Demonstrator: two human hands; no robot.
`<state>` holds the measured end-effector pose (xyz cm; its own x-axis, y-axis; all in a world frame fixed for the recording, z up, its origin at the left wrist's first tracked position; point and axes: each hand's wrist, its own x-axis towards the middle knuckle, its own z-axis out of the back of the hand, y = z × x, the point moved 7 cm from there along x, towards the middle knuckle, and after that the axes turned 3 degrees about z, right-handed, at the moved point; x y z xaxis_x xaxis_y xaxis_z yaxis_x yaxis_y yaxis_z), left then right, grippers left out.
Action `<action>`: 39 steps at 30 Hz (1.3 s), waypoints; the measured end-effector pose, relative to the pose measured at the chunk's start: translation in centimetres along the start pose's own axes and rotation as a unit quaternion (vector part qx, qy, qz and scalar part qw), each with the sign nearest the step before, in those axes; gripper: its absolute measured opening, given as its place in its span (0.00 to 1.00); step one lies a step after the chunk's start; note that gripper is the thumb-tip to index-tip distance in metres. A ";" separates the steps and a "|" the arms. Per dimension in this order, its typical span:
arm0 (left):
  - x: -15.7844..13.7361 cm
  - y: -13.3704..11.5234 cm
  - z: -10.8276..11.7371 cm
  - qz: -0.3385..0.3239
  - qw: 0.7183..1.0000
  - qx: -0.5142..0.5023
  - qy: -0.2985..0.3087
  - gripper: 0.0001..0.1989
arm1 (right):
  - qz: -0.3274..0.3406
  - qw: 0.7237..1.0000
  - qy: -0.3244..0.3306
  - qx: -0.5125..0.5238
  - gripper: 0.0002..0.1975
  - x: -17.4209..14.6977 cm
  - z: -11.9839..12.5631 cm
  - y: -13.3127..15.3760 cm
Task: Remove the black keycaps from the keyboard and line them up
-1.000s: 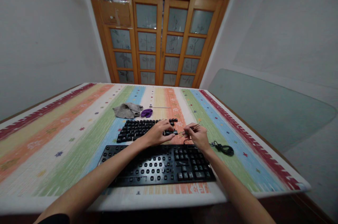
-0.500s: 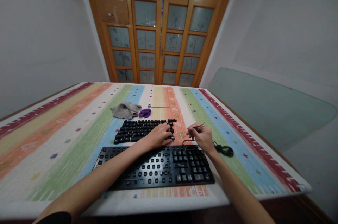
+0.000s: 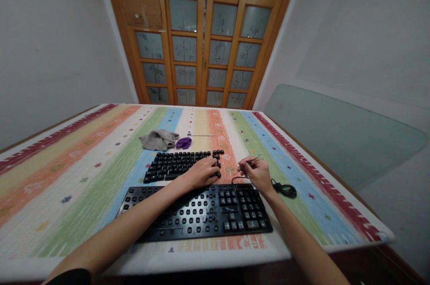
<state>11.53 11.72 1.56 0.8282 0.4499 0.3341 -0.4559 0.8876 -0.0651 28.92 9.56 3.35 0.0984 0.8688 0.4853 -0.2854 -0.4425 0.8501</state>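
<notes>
Just beyond the black keyboard (image 3: pixel 231 227), my left hand (image 3: pixel 203 172) lies over the right end of the loose black keycaps (image 3: pixel 174 164), fingers slightly apart and bent down onto them. Whether a keycap sits beneath the fingertips is hidden. My right hand (image 3: pixel 255 173) is closed in a pinch above the cloth, behind the keyboard's right end. A thin metal tool (image 3: pixel 258 157) pokes out of it; its exact kind is too small to tell. Bare switches show across the keyboard's left and middle, while the number block at the right still carries its keys.
A grey cloth (image 3: pixel 157 140) and a purple cloth or brush-like bundle (image 3: pixel 183 143) lie behind the keycaps, beside a thin metal rod (image 3: pixel 203 135). The coiled keyboard cable (image 3: pixel 285 189) rests right of my right hand. A striped tablecloth (image 3: pixel 101 177) covers the table.
The view has shifted very slightly. Both hands keep the same places and poses.
</notes>
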 end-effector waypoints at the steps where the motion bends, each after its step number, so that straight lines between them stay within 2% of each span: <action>1: 0.0 0.0 0.0 0.000 1.000 0.000 0.001 0.05 | -0.002 1.000 0.000 0.002 0.21 0.0 0.0 -0.1; 21: -0.2 0.2 -0.1 0.011 1.000 -0.024 -0.004 0.03 | -0.012 1.000 -0.001 0.001 0.22 -0.4 0.0 -0.6; 29: -0.7 0.1 1.2 0.031 0.998 -0.047 -0.026 0.06 | -0.020 1.000 0.000 -0.011 0.24 -0.7 0.1 -0.7; 32: -1.6 -0.7 1.9 0.037 0.997 -0.060 -0.014 0.07 | -0.022 1.000 0.002 -0.007 0.24 -0.8 -0.1 -0.6; 36: -3.4 -3.0 2.5 0.008 0.996 -0.086 0.030 0.09 | -0.017 1.000 0.008 -0.006 0.23 -0.9 -0.5 -0.1; 39: -4.6 -4.4 2.9 -0.011 0.994 -0.098 0.036 0.13 | -0.019 1.000 0.011 -0.001 0.23 -1.1 -0.9 0.0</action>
<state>8.80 5.46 3.08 0.8617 0.4302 0.2690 -0.3711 0.8960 -0.2440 27.98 8.76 2.64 0.0884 0.8900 0.4472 -0.2828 -0.4081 0.8680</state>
